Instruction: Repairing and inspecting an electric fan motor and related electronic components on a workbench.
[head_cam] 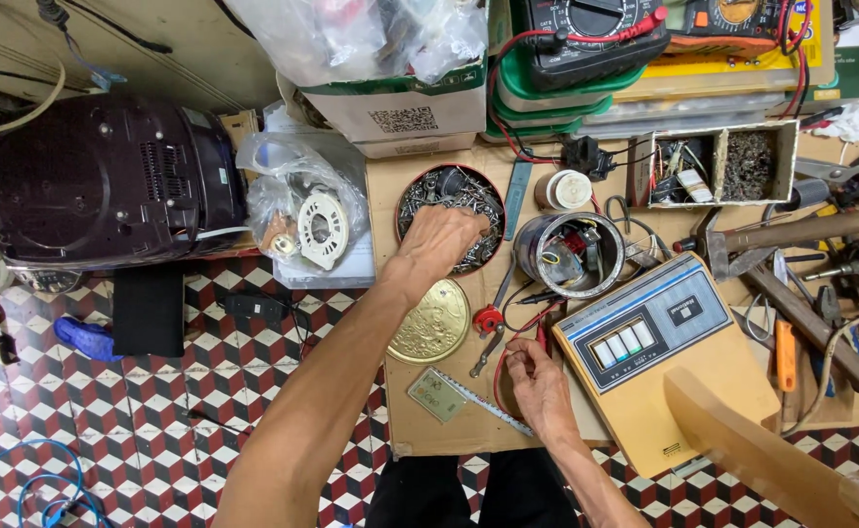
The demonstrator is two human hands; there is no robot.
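Overhead view, cluttered table (468, 430). Left hand (439, 240) digs in round tin of screws (419, 200) at table's far side, fingers curled, hidden; grip unclear. Right hand (537, 386) rests near yellow device (664, 362), fingers bent. Best: sift gently, pick one piece, avoid spilling.

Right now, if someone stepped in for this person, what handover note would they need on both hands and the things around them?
Left hand: reaching into the round tin of loose screws and metal bits, fingers down among them; whether it grips one cannot be told.
Right hand: resting on the cardboard sheet beside the beige panel, fingers curled, contents hidden.
The tin's gold lid lies off, beside it. Red-handled pliers and a ruler lie between the hands. The panel lies flat, detached.
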